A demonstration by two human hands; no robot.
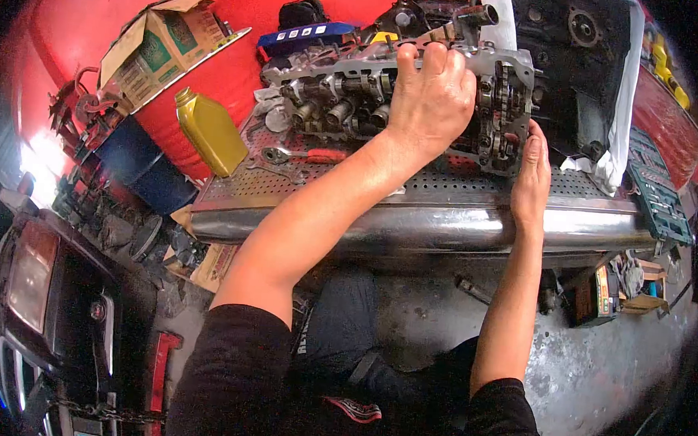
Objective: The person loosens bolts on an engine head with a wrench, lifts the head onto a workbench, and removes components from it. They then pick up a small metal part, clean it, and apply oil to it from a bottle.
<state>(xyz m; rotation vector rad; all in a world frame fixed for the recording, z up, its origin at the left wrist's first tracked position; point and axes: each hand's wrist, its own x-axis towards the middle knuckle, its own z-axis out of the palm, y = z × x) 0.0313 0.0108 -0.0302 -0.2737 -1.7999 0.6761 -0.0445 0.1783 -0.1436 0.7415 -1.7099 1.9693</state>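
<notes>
A metal cylinder head (337, 85) with camshafts and a timing chain (501, 107) at its right end rests on a perforated metal bench (447, 182). My left hand (434, 95) reaches over its top, with the fingers curled around the far upper edge. Against the right end, near the chain, my right hand (532, 177) lies with its fingers stretched upward and nearly flat. Part of that hand's fingers is hidden behind the metal. In front of the head lies a ratchet (277, 154) beside a red handle (326, 156).
A yellow-gold oil bottle (210, 134) stands at the bench's left end, near an open cardboard box (164, 43). A green socket case (659, 185) leans at the right end. A large black part (570, 72) stands behind. Left below is a car headlight (32, 272).
</notes>
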